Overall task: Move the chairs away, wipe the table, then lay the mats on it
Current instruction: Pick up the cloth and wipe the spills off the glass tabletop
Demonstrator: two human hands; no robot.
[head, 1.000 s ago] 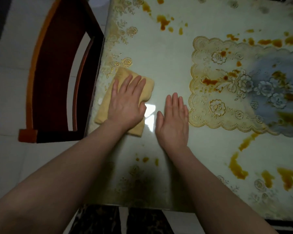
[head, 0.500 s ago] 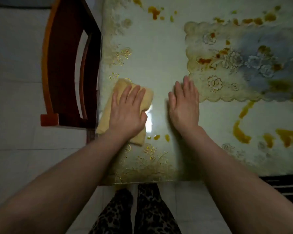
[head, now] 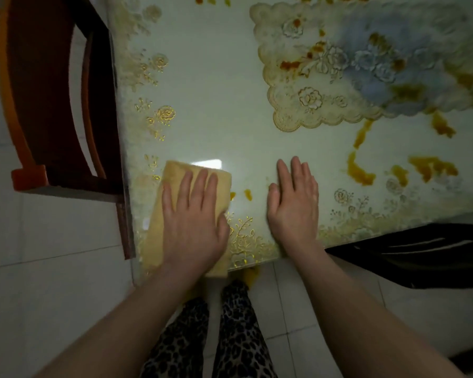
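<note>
I look straight down on my left hand [head: 194, 222], spread flat on a folded yellow cloth [head: 159, 233] at the near left corner of the table [head: 216, 110], the cloth's near end reaching the table edge. My right hand [head: 294, 205] lies flat on the glossy top just beside it, fingers straight. Two small orange spots [head: 247, 194] sit between the hands; larger orange stains [head: 361, 173] streak the surface to the right. A scalloped floral mat [head: 306, 105] lies beyond. A dark wooden chair [head: 47, 91] stands against the table's left side on pale floor tiles [head: 52, 282]. My leopard-print trousers [head: 238, 336] show below.
</note>
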